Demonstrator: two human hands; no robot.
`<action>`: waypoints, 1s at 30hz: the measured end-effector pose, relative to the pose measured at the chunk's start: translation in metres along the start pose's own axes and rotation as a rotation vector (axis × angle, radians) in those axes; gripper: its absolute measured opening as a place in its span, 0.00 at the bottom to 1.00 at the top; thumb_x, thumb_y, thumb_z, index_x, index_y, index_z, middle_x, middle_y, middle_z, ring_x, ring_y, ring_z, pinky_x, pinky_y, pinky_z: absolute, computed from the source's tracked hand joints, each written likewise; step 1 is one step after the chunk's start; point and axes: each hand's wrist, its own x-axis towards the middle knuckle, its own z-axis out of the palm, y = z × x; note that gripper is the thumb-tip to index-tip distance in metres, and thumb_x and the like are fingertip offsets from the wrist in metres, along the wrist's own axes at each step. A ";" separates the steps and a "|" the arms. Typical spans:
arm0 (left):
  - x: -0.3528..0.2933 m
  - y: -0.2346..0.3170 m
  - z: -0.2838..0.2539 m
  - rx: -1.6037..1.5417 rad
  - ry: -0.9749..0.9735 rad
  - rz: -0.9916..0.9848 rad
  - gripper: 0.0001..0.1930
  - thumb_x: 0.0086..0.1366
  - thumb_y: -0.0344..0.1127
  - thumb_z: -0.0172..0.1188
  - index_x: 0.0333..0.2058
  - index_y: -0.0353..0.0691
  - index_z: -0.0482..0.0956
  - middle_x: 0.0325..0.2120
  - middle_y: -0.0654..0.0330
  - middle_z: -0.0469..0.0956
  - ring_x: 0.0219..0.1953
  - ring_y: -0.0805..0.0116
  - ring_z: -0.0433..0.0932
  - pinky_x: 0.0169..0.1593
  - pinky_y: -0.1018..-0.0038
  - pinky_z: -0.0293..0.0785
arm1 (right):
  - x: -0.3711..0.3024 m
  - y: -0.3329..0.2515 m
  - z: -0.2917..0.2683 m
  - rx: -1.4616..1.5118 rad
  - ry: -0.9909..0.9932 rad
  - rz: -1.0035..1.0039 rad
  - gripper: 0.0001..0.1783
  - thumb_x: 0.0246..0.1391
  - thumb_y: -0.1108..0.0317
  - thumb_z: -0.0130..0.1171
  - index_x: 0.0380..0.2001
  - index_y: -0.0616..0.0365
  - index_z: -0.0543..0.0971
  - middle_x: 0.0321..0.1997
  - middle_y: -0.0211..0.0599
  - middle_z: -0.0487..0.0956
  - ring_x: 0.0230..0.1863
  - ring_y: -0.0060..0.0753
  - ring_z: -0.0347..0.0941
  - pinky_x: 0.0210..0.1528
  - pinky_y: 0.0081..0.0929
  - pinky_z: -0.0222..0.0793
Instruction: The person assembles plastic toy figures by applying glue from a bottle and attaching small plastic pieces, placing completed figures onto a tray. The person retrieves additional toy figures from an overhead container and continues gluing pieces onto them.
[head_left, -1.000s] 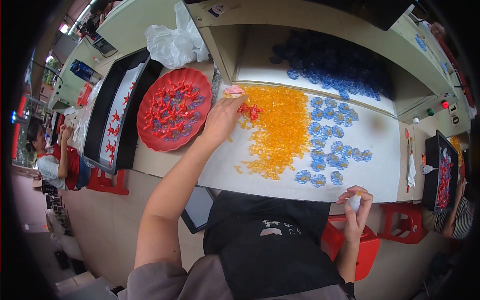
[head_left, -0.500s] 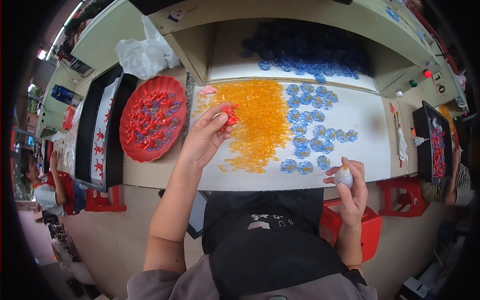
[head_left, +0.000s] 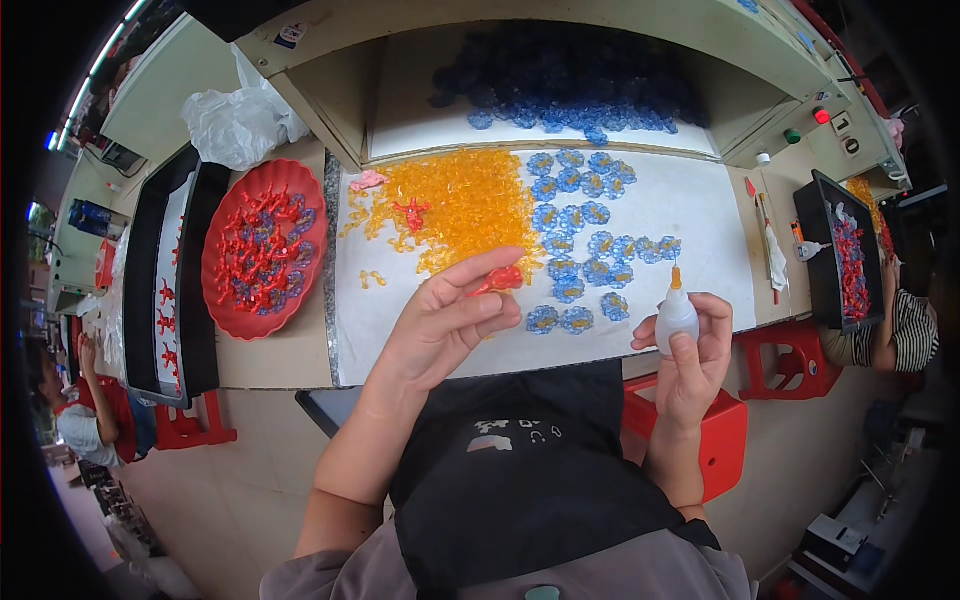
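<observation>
One red piece (head_left: 503, 279) sits pinched in the left hand (head_left: 445, 328) just before the yellow pile (head_left: 460, 208), while the right hand (head_left: 697, 365) grips a white bottle (head_left: 678, 318) to that pile's right, where a stray tilt or squeeze could drip on the blue flowers (head_left: 600, 244) between.

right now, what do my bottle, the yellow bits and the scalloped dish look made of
Bottle: probably plastic, matte, its white body cloudy. Yellow bits: likely plastic, possibly glass; glossy, see-through, with bright glints. Dish: likely plastic, low sheen, evenly red and fluted.

A red piece (head_left: 505, 279) sits in left fingers (head_left: 468, 272) — the white, orange-tipped bottle (head_left: 678, 318) upright.
</observation>
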 end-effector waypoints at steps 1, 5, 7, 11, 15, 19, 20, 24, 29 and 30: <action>0.000 -0.003 -0.004 0.035 -0.038 0.026 0.17 0.58 0.32 0.48 0.46 0.33 0.64 0.28 0.61 0.72 0.30 0.71 0.74 0.39 0.76 0.72 | 0.001 -0.001 0.000 0.020 0.009 0.004 0.15 0.46 0.77 0.46 0.39 0.64 0.62 0.34 0.46 0.68 0.30 0.34 0.71 0.29 0.27 0.71; 0.000 -0.007 -0.016 0.050 -0.219 0.030 0.14 0.59 0.34 0.47 0.42 0.34 0.67 0.30 0.61 0.70 0.32 0.72 0.72 0.42 0.75 0.69 | 0.002 -0.002 0.001 0.062 0.023 0.011 0.14 0.45 0.77 0.47 0.39 0.64 0.62 0.35 0.45 0.68 0.30 0.33 0.71 0.27 0.26 0.70; -0.002 -0.012 -0.003 0.169 -0.082 0.073 0.13 0.59 0.34 0.47 0.41 0.34 0.67 0.31 0.61 0.70 0.34 0.72 0.71 0.42 0.74 0.69 | 0.001 -0.001 0.002 0.066 0.031 0.007 0.14 0.45 0.77 0.48 0.39 0.64 0.63 0.35 0.44 0.68 0.29 0.33 0.70 0.27 0.26 0.70; -0.005 -0.017 0.000 0.422 0.050 0.146 0.11 0.60 0.34 0.47 0.40 0.37 0.68 0.38 0.59 0.69 0.39 0.72 0.69 0.44 0.73 0.68 | 0.001 -0.004 0.007 0.074 0.028 -0.017 0.14 0.45 0.77 0.48 0.38 0.64 0.63 0.35 0.44 0.68 0.27 0.33 0.70 0.28 0.24 0.70; -0.004 -0.016 0.002 0.446 0.082 0.205 0.11 0.59 0.35 0.48 0.39 0.37 0.66 0.37 0.54 0.70 0.38 0.67 0.71 0.41 0.74 0.69 | 0.004 -0.010 0.011 0.046 0.006 -0.038 0.14 0.43 0.77 0.52 0.36 0.63 0.64 0.35 0.42 0.67 0.29 0.32 0.69 0.28 0.23 0.70; -0.009 -0.015 -0.001 0.240 0.000 0.002 0.13 0.57 0.35 0.51 0.40 0.38 0.65 0.38 0.49 0.70 0.36 0.68 0.71 0.37 0.76 0.69 | 0.008 -0.015 0.011 0.035 0.047 -0.156 0.17 0.36 0.77 0.59 0.32 0.59 0.65 0.34 0.40 0.67 0.32 0.28 0.67 0.31 0.22 0.68; -0.009 -0.016 0.001 0.204 -0.017 -0.006 0.14 0.56 0.35 0.52 0.41 0.39 0.65 0.37 0.48 0.70 0.36 0.68 0.71 0.37 0.77 0.68 | 0.009 -0.015 0.011 0.067 0.063 -0.199 0.19 0.34 0.77 0.61 0.31 0.58 0.65 0.34 0.40 0.67 0.31 0.26 0.66 0.32 0.21 0.67; -0.014 -0.019 0.018 0.187 0.008 0.045 0.14 0.57 0.35 0.51 0.42 0.40 0.64 0.36 0.48 0.71 0.36 0.68 0.71 0.38 0.77 0.66 | 0.009 -0.020 0.014 0.070 0.061 -0.314 0.20 0.34 0.73 0.64 0.31 0.56 0.65 0.33 0.37 0.67 0.29 0.23 0.65 0.32 0.20 0.65; -0.017 -0.024 0.014 0.262 -0.020 0.069 0.15 0.56 0.33 0.51 0.43 0.37 0.63 0.38 0.48 0.70 0.37 0.69 0.70 0.41 0.75 0.64 | 0.001 -0.028 0.021 -0.332 -0.105 -0.542 0.23 0.35 0.58 0.65 0.29 0.53 0.64 0.28 0.31 0.63 0.23 0.19 0.62 0.23 0.16 0.62; -0.018 -0.024 0.014 0.258 -0.019 0.069 0.15 0.56 0.33 0.51 0.43 0.37 0.63 0.38 0.48 0.70 0.37 0.69 0.70 0.41 0.75 0.64 | -0.001 -0.031 0.020 -0.304 -0.161 -0.547 0.27 0.25 0.68 0.71 0.30 0.54 0.66 0.30 0.34 0.67 0.23 0.26 0.66 0.25 0.18 0.66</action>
